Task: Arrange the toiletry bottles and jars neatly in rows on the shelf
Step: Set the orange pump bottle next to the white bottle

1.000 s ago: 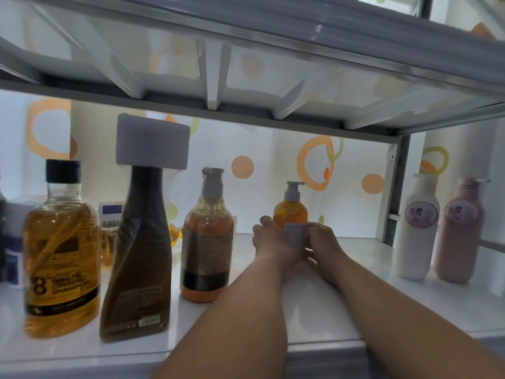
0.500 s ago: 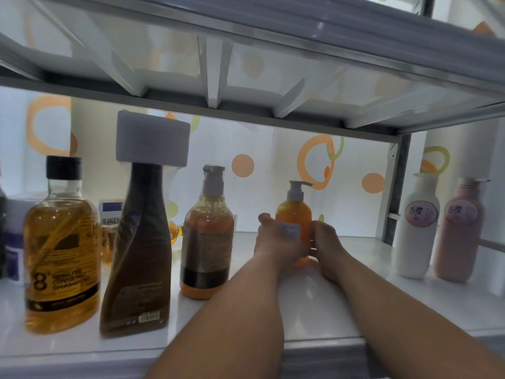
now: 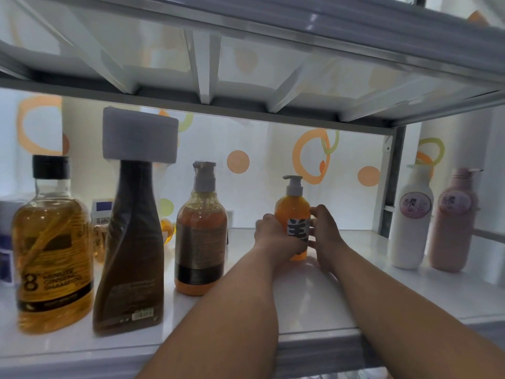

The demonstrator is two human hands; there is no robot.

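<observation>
A small orange pump bottle (image 3: 293, 209) stands upright near the back of the white shelf (image 3: 308, 296). My left hand (image 3: 270, 236) and my right hand (image 3: 325, 236) hold it from either side, its black-and-white label facing me. Along the front left stand an amber shampoo bottle with a black cap (image 3: 52, 250), a tall dark brown bottle with a wide white cap (image 3: 131, 242) and an amber pump bottle (image 3: 200, 233). At the right stand a white bottle (image 3: 411, 220) and a pink bottle (image 3: 453, 222).
Small jars and a little amber bottle (image 3: 166, 228) sit behind the left bottles. The upper shelf (image 3: 246, 64) hangs low overhead. A grey upright post (image 3: 393, 184) stands at the back right. Bare shelf surface lies between the orange bottle and the white bottle.
The orange pump bottle has been turned between both hands, so its black-and-white label now faces me. Its pump spout has swung round.
</observation>
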